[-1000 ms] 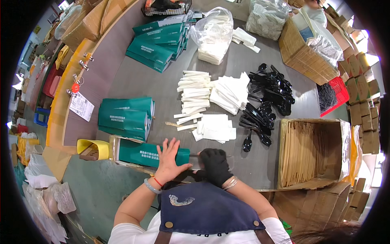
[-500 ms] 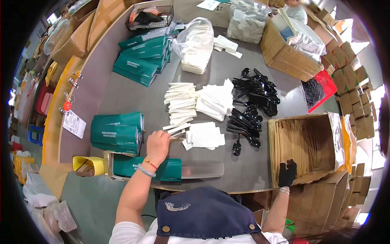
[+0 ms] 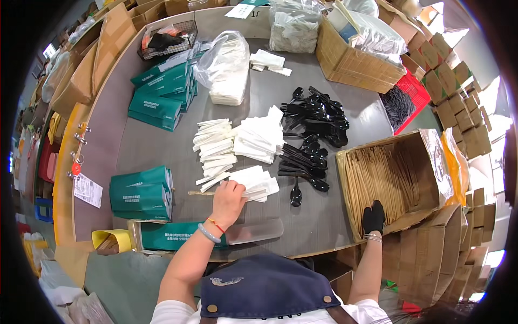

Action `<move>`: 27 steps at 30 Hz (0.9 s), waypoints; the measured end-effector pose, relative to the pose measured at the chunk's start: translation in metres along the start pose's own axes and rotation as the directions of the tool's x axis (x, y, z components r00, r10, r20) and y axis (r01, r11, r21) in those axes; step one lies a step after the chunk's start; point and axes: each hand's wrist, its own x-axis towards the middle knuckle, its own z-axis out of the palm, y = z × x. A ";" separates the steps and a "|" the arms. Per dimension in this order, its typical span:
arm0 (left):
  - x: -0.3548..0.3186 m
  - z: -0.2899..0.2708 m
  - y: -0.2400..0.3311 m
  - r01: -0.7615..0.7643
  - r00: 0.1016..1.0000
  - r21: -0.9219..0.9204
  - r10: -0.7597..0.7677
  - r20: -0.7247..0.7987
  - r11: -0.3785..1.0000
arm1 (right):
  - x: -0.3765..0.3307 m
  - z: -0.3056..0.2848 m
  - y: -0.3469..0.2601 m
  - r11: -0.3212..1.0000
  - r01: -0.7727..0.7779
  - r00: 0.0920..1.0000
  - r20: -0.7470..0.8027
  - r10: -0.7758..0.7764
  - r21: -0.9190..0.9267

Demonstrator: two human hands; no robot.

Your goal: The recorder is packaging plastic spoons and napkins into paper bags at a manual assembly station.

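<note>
Reaching out, the bare left hand [image 3: 227,201] presses open fingers on a small stack of white napkins [image 3: 258,183] near the table's middle. They look soft, light, easy to pinch by an edge. The gloved right hand [image 3: 373,217] curls into the box of thin brown sticks [image 3: 386,181] on the right; I cannot tell its grip.

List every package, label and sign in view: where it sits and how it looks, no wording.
Green flat packs: table's left, stacked, white print.
More green packs: far left, fanned pile.
Green pack: near edge, by the left hand.
White tag: left shelf edge, rectangular, dark print.
Clear bag: table's far side, holding white sheets.
Open carton: right, brown sticks inside, right hand reaching in.
</note>
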 end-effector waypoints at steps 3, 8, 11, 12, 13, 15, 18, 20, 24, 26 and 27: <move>0.001 -0.001 0.002 -0.018 1.000 -0.035 0.017 -0.011 0.999 | 0.001 0.014 0.015 0.957 -0.013 0.959 -0.268 0.094 0.289; -0.011 -0.048 0.029 0.491 0.846 -0.491 -0.259 0.466 0.719 | -0.015 0.024 -0.057 0.901 0.416 0.820 -0.481 -0.310 0.128; -0.040 -0.045 0.021 0.327 0.882 -0.367 -0.142 0.449 0.871 | -0.013 0.015 -0.151 0.814 0.410 0.909 -0.111 -0.402 0.411; -0.048 -0.041 0.019 0.065 0.937 -0.227 0.019 0.350 0.972 | -0.004 0.023 -0.164 0.780 0.463 0.878 -0.098 -0.468 0.422; -0.054 -0.040 0.021 0.018 0.961 -0.161 0.028 0.275 0.987 | 0.002 0.027 -0.177 0.778 0.464 0.877 -0.094 -0.472 0.424; -0.062 -0.042 0.026 0.010 0.975 -0.158 0.025 0.222 0.987 | 0.013 0.031 -0.198 0.814 0.452 0.856 0.078 -0.511 0.364; -0.077 -0.035 0.029 -0.062 0.983 -0.099 0.078 0.165 0.993 | 0.027 0.045 -0.199 0.831 0.482 0.845 0.101 -0.525 0.278; -0.089 -0.032 0.030 -0.103 0.979 -0.032 0.107 0.174 0.994 | 0.029 0.035 -0.210 0.844 0.464 0.827 0.211 -0.522 0.268; -0.096 -0.037 0.032 -0.130 0.969 0.012 0.125 0.212 0.991 | 0.027 0.035 -0.209 0.825 0.500 0.806 0.207 -0.554 0.262; -0.101 -0.040 0.031 -0.121 0.965 0.017 0.113 0.235 0.993 | 0.015 0.020 -0.213 0.803 0.535 0.816 0.089 -0.572 0.262; -0.105 -0.042 0.031 -0.136 0.959 0.028 0.124 0.254 0.990 | 0.008 0.018 -0.212 0.755 0.608 0.775 0.024 -0.632 0.244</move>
